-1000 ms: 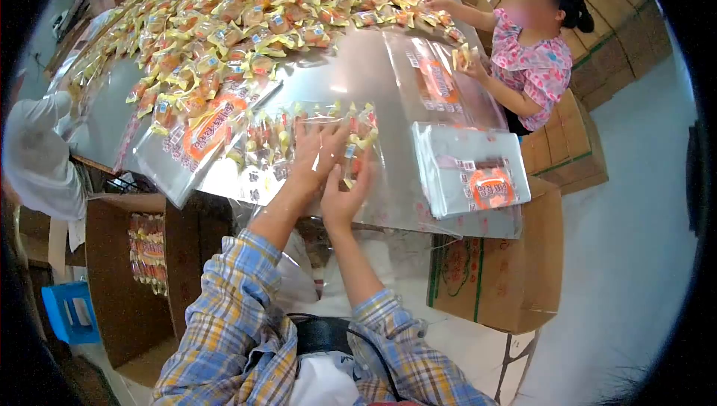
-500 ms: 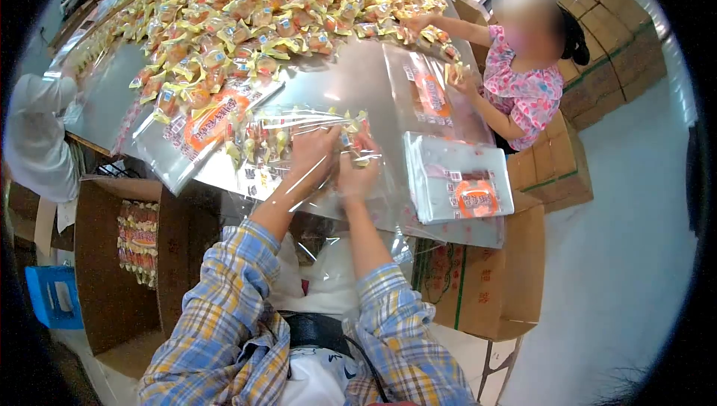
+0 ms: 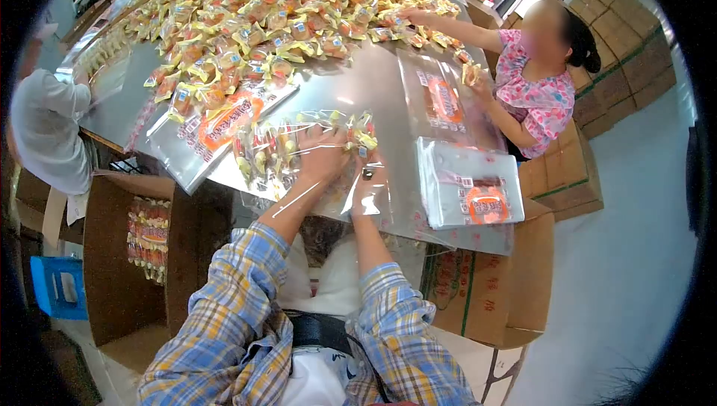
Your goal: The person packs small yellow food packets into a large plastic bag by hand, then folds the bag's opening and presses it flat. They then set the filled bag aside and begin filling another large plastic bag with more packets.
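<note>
A clear plastic bag (image 3: 258, 186) lies at the table's near edge with a row of small wrapped snacks (image 3: 270, 150) inside it. My left hand (image 3: 323, 153) rests over the right part of this row, its fingers stretched forward on the packets. Just to its right, my right hand (image 3: 369, 182) is under the clear film and grips a yellow-ended snack packet (image 3: 364, 134) at the fingertips. Glare on the film partly hides my right fingers.
A large heap of wrapped snacks (image 3: 299, 10) covers the table's far side. Printed bags lie in a left stack (image 3: 216, 126) and a right stack (image 3: 470, 189). Cardboard boxes stand below on the left (image 3: 127, 309) and right (image 3: 523, 279). Co-workers stand at the right (image 3: 534, 92) and left (image 3: 48, 118).
My left hand has flattened over the row, and my right hand has shifted slightly with the packet. The whole view has moved a little; the right co-worker's hand still reaches into the heap.
</note>
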`<state>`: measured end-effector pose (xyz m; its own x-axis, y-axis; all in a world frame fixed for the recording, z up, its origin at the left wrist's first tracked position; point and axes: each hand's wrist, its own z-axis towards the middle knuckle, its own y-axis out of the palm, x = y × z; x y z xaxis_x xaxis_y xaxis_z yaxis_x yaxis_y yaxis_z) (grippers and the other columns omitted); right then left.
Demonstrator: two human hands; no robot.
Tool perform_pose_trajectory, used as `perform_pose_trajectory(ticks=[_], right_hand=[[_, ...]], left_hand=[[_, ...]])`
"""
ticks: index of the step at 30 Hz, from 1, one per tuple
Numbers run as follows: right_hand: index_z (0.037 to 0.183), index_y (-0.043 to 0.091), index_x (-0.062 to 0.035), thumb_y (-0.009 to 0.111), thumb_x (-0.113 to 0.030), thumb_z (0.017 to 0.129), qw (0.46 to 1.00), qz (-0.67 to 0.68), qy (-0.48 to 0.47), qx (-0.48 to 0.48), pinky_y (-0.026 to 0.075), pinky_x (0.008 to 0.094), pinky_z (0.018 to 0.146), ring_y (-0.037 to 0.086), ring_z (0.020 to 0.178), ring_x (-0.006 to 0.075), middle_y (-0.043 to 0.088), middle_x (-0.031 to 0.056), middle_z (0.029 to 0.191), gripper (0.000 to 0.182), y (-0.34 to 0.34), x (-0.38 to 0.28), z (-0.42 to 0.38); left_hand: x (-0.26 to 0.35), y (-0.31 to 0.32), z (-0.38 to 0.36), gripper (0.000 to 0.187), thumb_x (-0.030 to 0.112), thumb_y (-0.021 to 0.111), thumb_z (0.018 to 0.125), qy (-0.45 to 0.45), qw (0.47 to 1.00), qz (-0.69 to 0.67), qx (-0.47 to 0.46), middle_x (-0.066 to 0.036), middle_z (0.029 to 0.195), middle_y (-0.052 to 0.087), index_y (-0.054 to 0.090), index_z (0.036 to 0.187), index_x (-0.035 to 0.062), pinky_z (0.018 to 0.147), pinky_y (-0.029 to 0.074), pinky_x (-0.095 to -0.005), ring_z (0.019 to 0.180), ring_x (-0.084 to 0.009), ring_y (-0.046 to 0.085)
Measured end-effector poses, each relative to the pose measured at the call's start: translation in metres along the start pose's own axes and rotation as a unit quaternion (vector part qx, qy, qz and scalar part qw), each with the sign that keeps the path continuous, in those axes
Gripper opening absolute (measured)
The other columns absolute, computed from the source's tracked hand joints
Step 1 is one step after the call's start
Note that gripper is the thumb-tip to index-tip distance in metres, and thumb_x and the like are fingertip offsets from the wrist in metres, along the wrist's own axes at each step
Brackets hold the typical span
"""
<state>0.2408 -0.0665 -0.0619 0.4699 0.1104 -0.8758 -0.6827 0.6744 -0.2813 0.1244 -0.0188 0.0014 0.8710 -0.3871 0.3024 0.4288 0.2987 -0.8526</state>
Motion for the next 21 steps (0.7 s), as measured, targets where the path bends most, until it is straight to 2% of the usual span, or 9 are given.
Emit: perform_pose_trajectory(ticks=[4,7,8,11,12,15,17,19,21], right_hand=[[0.132,0.062,-0.0017,0.069,-0.015,0.096,0.992,-0.044,-0.114,0.011,0.052,0.045,0.097,0.065,0.115,0.0365,0.066,0.0169,0.126,0.039,-0.006,-0.019,-0.005],[0.137,0.061,-0.0079,0.069,-0.012,0.093,0.982,-0.156,-0.101,-0.028,0.051,0.0463,0.099,0.062,0.119,0.0379,0.062,0.0175,0.132,0.045,-0.011,-0.03,-0.01],[0.142,0.06,-0.0135,0.067,-0.01,0.092,0.985,-0.146,-0.08,-0.047,0.05,0.0476,0.102,0.06,0.121,0.0416,0.058,0.0183,0.138,0.05,-0.011,-0.026,-0.012],[0.14,0.061,-0.0129,0.064,-0.011,0.093,0.976,-0.166,-0.125,-0.062,0.049,0.0481,0.103,0.058,0.123,0.0429,0.058,0.0198,0.137,0.047,-0.011,-0.024,-0.013],[0.142,0.059,-0.0132,0.064,-0.011,0.093,0.973,-0.176,-0.135,-0.068,0.049,0.0483,0.103,0.057,0.124,0.0432,0.058,0.0208,0.137,0.05,-0.011,-0.023,-0.014],[0.147,0.052,-0.0117,0.063,-0.01,0.092,0.965,-0.183,-0.171,-0.072,0.048,0.0487,0.104,0.056,0.125,0.0438,0.057,0.0238,0.137,0.056,-0.009,-0.021,-0.012],[0.148,0.048,-0.0079,0.063,-0.009,0.092,0.965,-0.155,-0.201,-0.065,0.048,0.0486,0.105,0.056,0.124,0.0436,0.057,0.0256,0.135,0.058,-0.005,-0.017,-0.006],[0.146,0.044,-0.004,0.065,-0.008,0.091,0.973,-0.14,-0.151,-0.106,0.048,0.0476,0.104,0.057,0.122,0.0417,0.057,0.0255,0.132,0.058,-0.003,-0.015,0.002],[0.142,0.043,-0.0015,0.068,-0.007,0.09,0.983,-0.092,-0.107,-0.118,0.049,0.0463,0.102,0.059,0.119,0.0395,0.058,0.0244,0.128,0.058,0.006,-0.019,0.005]], left_hand=[[0.001,-0.009,-0.004,0.045,0.04,0.079,0.08,0.012,0.999,0.021,0.034,-0.007,0.116,0.068,0.073,0.116,0.0155,0.101,0.039,-0.0547,0.112,-0.0292,0.061],[0.001,-0.017,-0.008,0.045,0.041,0.078,0.08,0.024,0.995,0.034,0.088,-0.007,0.115,0.068,0.073,0.115,0.0134,0.099,0.041,-0.0534,0.111,-0.0285,0.06],[-0.001,-0.02,-0.008,0.053,0.041,0.077,0.081,0.012,0.999,0.02,0.024,-0.011,0.127,0.067,0.069,0.124,0.0113,0.106,0.039,-0.0554,0.123,-0.0321,0.058],[-0.019,0.008,-0.005,0.056,0.037,0.077,0.08,0.084,0.984,0.088,0.128,-0.011,0.13,0.064,0.065,0.129,0.0114,0.108,0.037,-0.0618,0.124,-0.0306,0.059],[-0.022,0.009,-0.004,0.058,0.032,0.077,0.08,0.103,0.989,0.045,0.101,-0.011,0.14,0.061,0.063,0.132,0.0099,0.114,0.035,-0.0623,0.133,-0.0328,0.055],[-0.02,0.007,-0.008,0.056,0.027,0.075,0.081,0.124,0.991,0.011,0.047,-0.01,0.142,0.06,0.063,0.133,0.0102,0.116,0.033,-0.0612,0.134,-0.0336,0.055],[-0.012,-0.014,-0.007,0.055,0.023,0.068,0.09,0.073,0.997,-0.009,-0.039,-0.01,0.146,0.059,0.057,0.143,0.0145,0.12,0.029,-0.0571,0.141,-0.0343,0.049],[-0.016,-0.022,-0.006,0.054,0.021,0.067,0.091,0.073,0.994,-0.016,-0.074,-0.009,0.143,0.062,0.058,0.143,0.016,0.119,0.029,-0.0581,0.14,-0.0335,0.051],[-0.016,-0.018,-0.011,0.055,0.019,0.066,0.091,0.07,0.997,0.01,-0.01,-0.01,0.139,0.064,0.056,0.145,0.0145,0.118,0.03,-0.0588,0.138,-0.0324,0.053]])
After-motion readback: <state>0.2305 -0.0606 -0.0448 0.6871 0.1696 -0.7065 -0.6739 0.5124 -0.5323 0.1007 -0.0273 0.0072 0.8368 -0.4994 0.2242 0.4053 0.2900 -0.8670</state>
